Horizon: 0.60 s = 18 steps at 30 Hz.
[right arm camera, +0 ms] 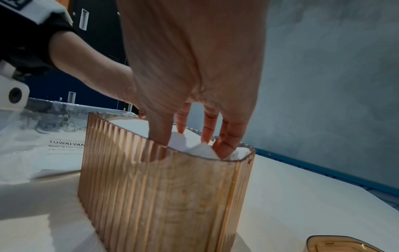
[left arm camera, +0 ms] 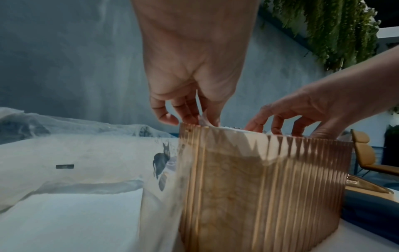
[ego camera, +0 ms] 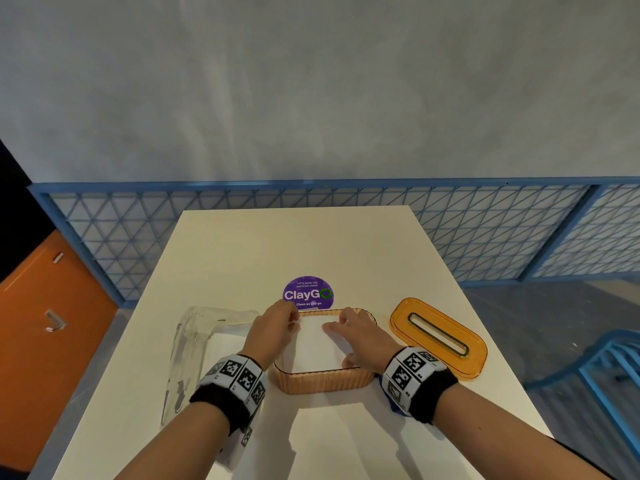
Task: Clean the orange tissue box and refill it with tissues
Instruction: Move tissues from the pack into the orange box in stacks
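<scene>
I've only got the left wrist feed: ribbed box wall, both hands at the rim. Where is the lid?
Observer: The orange lid lies flat on the table to the right of the tissue box, slot up, apart from it.
Operator: Right hand doing what?
Observer: The right hand has straight fingers pressing the white tissues down inside the box's end.
Operator: Anything beyond the box?
Observer: A round purple ClayGo sticker, just past the left hand.
</scene>
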### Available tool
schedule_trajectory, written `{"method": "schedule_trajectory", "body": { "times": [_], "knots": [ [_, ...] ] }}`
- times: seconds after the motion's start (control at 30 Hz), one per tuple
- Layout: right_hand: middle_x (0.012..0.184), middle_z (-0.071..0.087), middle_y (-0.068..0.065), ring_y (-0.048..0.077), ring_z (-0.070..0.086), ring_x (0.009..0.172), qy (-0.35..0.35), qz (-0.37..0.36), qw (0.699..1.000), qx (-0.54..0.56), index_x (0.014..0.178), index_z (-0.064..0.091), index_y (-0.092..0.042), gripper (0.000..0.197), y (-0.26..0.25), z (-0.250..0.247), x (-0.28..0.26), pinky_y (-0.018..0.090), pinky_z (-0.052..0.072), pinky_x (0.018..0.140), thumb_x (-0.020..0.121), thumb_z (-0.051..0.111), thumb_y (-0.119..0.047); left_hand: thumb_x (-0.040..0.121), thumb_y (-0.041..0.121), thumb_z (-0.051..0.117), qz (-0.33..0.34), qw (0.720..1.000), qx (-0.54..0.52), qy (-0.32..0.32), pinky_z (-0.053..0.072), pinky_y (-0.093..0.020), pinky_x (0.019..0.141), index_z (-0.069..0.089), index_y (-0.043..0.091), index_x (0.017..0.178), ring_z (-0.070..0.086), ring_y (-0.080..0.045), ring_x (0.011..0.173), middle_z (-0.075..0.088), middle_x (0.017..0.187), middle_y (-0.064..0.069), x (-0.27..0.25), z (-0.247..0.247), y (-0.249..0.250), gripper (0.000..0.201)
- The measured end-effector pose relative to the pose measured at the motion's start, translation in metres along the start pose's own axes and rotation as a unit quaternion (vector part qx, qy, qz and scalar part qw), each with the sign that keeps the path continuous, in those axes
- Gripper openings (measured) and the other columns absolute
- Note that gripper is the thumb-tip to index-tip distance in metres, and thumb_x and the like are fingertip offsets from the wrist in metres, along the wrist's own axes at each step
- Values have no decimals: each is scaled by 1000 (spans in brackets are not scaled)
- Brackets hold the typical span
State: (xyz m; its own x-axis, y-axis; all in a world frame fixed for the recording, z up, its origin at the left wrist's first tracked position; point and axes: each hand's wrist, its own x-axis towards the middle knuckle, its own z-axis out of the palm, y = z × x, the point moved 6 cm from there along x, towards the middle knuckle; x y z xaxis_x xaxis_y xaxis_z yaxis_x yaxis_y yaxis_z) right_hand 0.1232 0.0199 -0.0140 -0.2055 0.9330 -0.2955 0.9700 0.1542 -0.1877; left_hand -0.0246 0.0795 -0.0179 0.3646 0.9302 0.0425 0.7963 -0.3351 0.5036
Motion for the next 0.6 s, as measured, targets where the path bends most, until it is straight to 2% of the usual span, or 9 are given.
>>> {"method": "schedule_trajectory", "body": {
  "times": [0.13,0.23,0.33,0.4,0.43,0.53,0.6],
  "knots": [
    [134,34,6,27,32,125,2,0,1000,-2,137,35,-28,69,1,2,1,39,46,97,80,72,-24,93,15,50,25,999,41,14,47,-32,75,57,10,98,58,-22,91,58,105,-5,1,2,2,10],
    [134,34,5,26,32,124,3,-4,1000,6,137,35,-28,68,2,2,1,38,46,97,80,72,-24,93,12,49,42,997,67,22,42,-29,67,59,8,99,56,-23,91,57,105,-7,2,2,2,12],
    [135,34,5,26,31,125,5,-7,1000,10,137,35,-28,67,2,2,-1,37,45,98,81,71,-24,83,8,65,74,991,95,63,39,-28,57,63,9,86,59,-26,80,61,92,-8,-1,-6,4,3],
    [136,34,5,26,31,125,8,-8,1000,9,138,35,-28,68,2,2,0,37,45,97,81,71,-24,71,6,77,104,985,102,90,43,-28,49,63,11,75,59,-24,66,63,79,-5,-8,-11,8,15],
    [136,34,5,26,32,125,9,-8,1000,10,138,34,-28,69,2,2,0,37,45,97,81,71,-24,69,6,79,113,984,92,100,46,-29,48,64,12,74,59,-23,64,63,78,-5,-11,-13,10,17],
    [139,35,5,26,32,128,9,1,999,34,144,25,-26,80,4,1,0,37,42,101,79,73,-25,76,6,73,109,987,27,117,50,-35,54,63,12,80,58,-21,71,63,84,-2,-22,-12,14,12],
    [140,36,6,27,33,129,14,11,997,76,148,17,-24,87,6,-3,2,38,37,104,79,72,-28,85,9,65,84,991,-21,106,49,-33,64,60,13,85,54,-18,76,59,85,2,-27,-7,13,6]
  ]
}}
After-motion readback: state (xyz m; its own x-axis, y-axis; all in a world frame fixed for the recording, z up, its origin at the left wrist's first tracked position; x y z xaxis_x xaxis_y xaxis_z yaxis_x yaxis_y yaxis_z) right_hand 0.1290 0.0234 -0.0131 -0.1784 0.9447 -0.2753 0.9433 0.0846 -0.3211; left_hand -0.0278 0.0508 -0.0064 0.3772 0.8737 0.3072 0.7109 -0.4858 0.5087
